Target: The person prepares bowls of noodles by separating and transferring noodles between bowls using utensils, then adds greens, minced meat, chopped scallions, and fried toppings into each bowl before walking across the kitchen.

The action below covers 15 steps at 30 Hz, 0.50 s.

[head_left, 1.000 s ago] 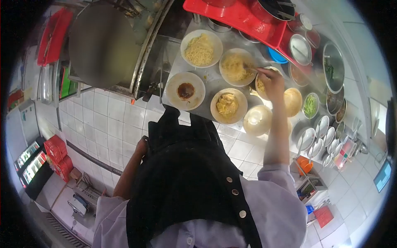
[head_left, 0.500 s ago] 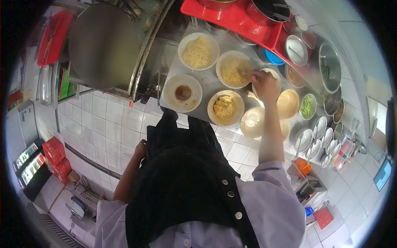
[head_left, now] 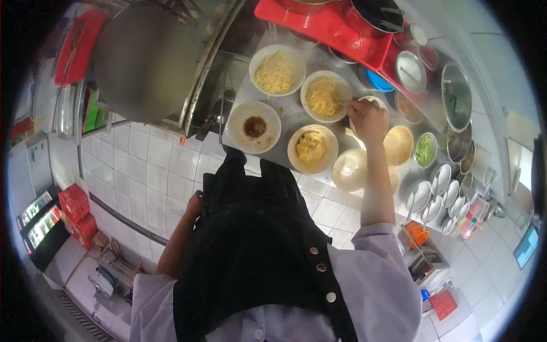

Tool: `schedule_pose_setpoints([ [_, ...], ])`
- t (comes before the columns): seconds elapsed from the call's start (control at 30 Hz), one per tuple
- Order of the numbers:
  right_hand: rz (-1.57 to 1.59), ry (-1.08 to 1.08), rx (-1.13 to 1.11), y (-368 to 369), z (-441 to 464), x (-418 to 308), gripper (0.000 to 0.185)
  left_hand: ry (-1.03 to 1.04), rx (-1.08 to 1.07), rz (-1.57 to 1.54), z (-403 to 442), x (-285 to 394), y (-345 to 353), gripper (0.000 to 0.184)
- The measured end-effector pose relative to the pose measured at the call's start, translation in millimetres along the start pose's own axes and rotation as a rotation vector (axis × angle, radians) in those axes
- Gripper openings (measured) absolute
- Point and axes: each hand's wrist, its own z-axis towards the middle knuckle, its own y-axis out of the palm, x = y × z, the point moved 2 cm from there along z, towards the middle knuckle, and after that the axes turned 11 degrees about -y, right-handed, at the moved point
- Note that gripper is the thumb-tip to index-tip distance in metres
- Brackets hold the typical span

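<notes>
My right hand (head_left: 369,118) is closed at the right rim of a white bowl (head_left: 346,85) of yellow noodles (head_left: 322,98). A thin utensil (head_left: 343,103) shows between my fingers and the noodles; its kind is too small to make out. Left of it stands another bowl of noodles (head_left: 274,75). Nearer me are a bowl with dark brown sauce (head_left: 254,127) and a bowl with yellow, folded pieces (head_left: 310,148). My left hand (head_left: 195,206) hangs low beside the black apron (head_left: 245,245), its fingers mostly hidden.
Stacked bowls (head_left: 349,169) stand by my right forearm. A red tray (head_left: 327,25) with pots lies along the back. Further right are a bowl of chopped greens (head_left: 424,149) and several small dishes with spoons (head_left: 420,195). A large round pan (head_left: 142,65) is at the left.
The noodles beside my right hand have shifted within their bowl and look looser. My right hand stays at the bowl's rim; my left hand has hardly moved.
</notes>
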Motion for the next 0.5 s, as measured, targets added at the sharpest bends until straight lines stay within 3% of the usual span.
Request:
schedule_pose_setpoints([
  [0.1,0.683,0.186,0.245,-23,-13,8,0.015,0.044,0.029,-0.004,-7,0,-1,0.038],
  [0.2,0.437,0.135,0.178,-63,-22,3,0.014,-0.007,0.028,-0.04,-12,-5,3,0.039],
  [0.3,-0.178,0.013,0.065,-74,-18,-10,0.014,-0.018,0.041,0.007,-5,-6,9,0.039],
  [0.4,-0.24,-0.093,0.196,-60,-3,-26,0.014,0.027,0.061,0.013,-3,-10,12,0.039],
  [0.47,-0.322,-0.134,0.021,-15,5,-18,0.013,-0.019,0.028,-0.032,-2,-5,12,0.038],
  [0.5,-0.173,-0.076,-0.007,2,5,-11,0.013,-0.015,0.007,-0.028,-1,-5,11,0.038],
])
